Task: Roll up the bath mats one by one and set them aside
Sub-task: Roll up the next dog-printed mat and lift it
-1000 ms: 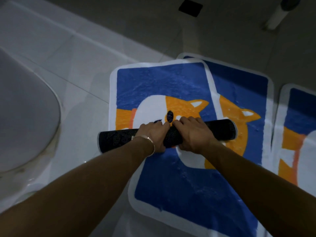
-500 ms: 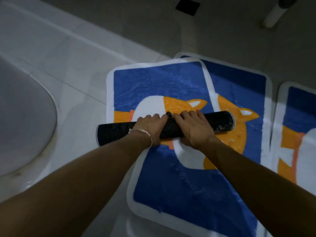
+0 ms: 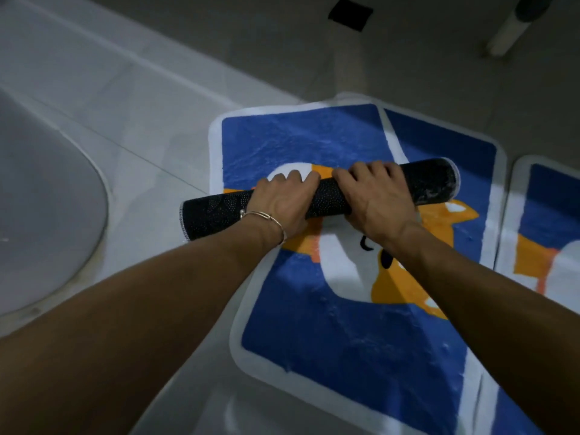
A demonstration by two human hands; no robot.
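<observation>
At the far left I see one grey rounded fixture on the pale tiled floor, well apart from the work. Next comes the roll, a single mat wound into a black, dotted tube. It lies across the other mats, with its left end jutting out over the floor. The left grip, one thin bracelet at its wrist, is clenched over the top of the roll, fingers curled down the far side. Just beside it, the right grip grasps the roll the same way. Beyond the fingers the flat part of this mat lies unrolled, blue with a white border, so I judge the rolling not yet finished.

Both grips sit close together about the middle, so the free ends could wind looser and the tube could cone or telescope. The mat rests on a second mat of the same blue-and-orange print. Pressing down while pushing could ruck that one or catch its edge into the roll. The tiles look slick to me, so the flat part may slide away instead of winding.

At the right edge lies a third mat, apart from the roll. I count three mats, two grips and one roll, though the overlaps keep me from being sure nothing more lies underneath.
</observation>
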